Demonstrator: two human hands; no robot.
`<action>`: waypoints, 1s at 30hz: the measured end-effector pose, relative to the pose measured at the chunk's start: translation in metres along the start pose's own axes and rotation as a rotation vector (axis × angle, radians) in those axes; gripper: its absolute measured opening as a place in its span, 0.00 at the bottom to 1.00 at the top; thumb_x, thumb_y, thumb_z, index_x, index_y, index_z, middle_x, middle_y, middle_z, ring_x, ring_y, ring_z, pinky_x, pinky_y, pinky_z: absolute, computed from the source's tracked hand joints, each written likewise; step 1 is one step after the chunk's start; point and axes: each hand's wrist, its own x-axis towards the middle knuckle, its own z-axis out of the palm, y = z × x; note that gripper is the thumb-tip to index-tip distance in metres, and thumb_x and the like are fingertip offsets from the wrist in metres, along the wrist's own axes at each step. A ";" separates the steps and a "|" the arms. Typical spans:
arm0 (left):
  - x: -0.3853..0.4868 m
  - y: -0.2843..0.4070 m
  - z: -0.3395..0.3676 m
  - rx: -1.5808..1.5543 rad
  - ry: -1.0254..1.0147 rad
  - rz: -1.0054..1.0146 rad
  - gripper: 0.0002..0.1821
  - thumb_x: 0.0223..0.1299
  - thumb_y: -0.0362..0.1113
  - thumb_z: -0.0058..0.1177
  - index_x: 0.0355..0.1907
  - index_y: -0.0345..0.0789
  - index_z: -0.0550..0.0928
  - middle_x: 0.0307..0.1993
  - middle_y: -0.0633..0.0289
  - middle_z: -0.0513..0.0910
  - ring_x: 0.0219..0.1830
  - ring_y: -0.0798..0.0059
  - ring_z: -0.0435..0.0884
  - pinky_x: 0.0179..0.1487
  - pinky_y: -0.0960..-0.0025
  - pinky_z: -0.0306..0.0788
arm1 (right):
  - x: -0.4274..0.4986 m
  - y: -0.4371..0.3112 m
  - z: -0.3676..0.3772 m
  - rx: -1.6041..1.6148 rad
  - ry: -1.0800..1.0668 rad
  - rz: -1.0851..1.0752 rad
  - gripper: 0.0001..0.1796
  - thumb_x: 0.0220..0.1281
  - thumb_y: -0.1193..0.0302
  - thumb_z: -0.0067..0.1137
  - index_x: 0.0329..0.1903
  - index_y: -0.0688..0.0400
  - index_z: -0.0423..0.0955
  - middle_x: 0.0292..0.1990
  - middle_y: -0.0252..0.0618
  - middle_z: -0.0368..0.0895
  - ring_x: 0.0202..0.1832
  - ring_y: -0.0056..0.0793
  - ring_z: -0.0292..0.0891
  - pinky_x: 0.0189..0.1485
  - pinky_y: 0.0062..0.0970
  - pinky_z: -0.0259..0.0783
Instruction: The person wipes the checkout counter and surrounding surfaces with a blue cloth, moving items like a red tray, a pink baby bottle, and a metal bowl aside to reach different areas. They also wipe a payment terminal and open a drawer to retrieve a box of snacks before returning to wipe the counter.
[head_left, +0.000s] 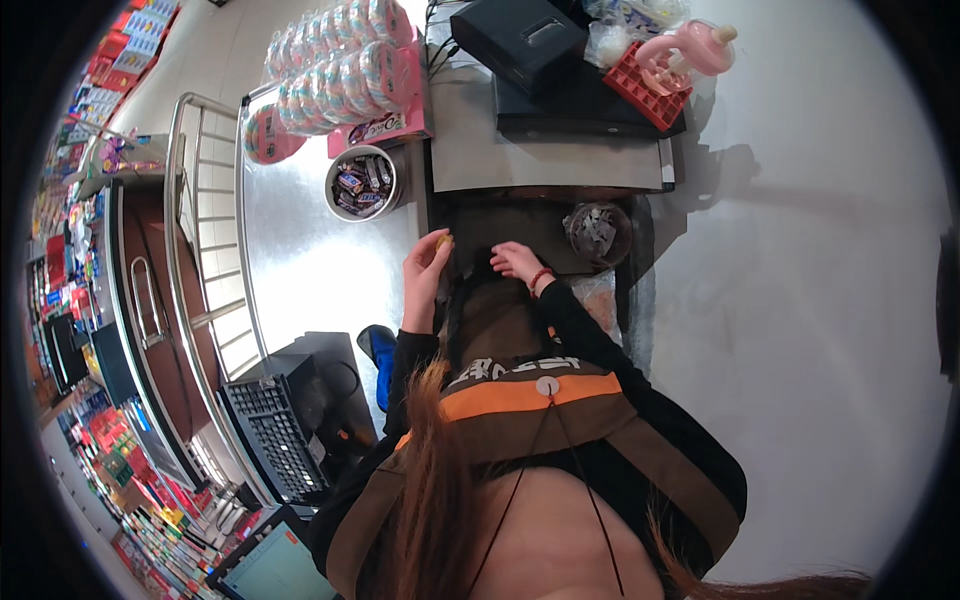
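My left hand (424, 271) pinches a small yellowish object (445, 241) between thumb and fingertips, above the counter's inner edge; the piece is too small to name. To its right, my right hand (517, 261) hangs in front of my apron (517, 319) with fingers apart and nothing visible in them. A red bead bracelet (538, 279) circles that wrist. Left of my left hand stands a white tub (331, 196) of wrapped chocolate bars (364, 184). Beyond my right hand is a clear round container (622, 241) with grey scraps (598, 229) inside.
Packs of pastel sweets (341, 75) stand on the metal counter (289, 247). A black printer-like box (521, 41) rests on a flat black case (559, 109), beside a red grid tray (626, 79) and pink bottle (697, 49). A keyboard (274, 435) and metal railing (180, 225) are left.
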 end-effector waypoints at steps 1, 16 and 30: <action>0.003 0.003 0.004 -0.015 -0.033 0.019 0.14 0.71 0.31 0.59 0.56 0.30 0.82 0.48 0.61 0.87 0.49 0.80 0.84 0.56 0.77 0.74 | 0.003 -0.006 -0.006 0.035 0.038 -0.033 0.16 0.76 0.56 0.54 0.54 0.53 0.77 0.43 0.34 0.86 0.40 0.21 0.82 0.42 0.23 0.76; -0.050 -0.011 -0.005 0.150 0.119 -0.194 0.16 0.74 0.50 0.55 0.43 0.37 0.81 0.32 0.62 0.88 0.36 0.80 0.84 0.45 0.76 0.71 | -0.016 -0.084 -0.093 -1.146 0.597 -0.208 0.48 0.68 0.55 0.58 0.82 0.34 0.37 0.40 0.59 0.86 0.42 0.61 0.83 0.46 0.54 0.78; -0.077 0.028 0.081 0.114 -0.106 -0.283 0.13 0.77 0.45 0.51 0.52 0.38 0.80 0.45 0.61 0.88 0.49 0.77 0.84 0.54 0.74 0.71 | -0.004 -0.069 -0.143 -0.750 0.356 -0.406 0.39 0.63 0.52 0.62 0.75 0.45 0.63 0.55 0.58 0.82 0.60 0.58 0.77 0.62 0.46 0.73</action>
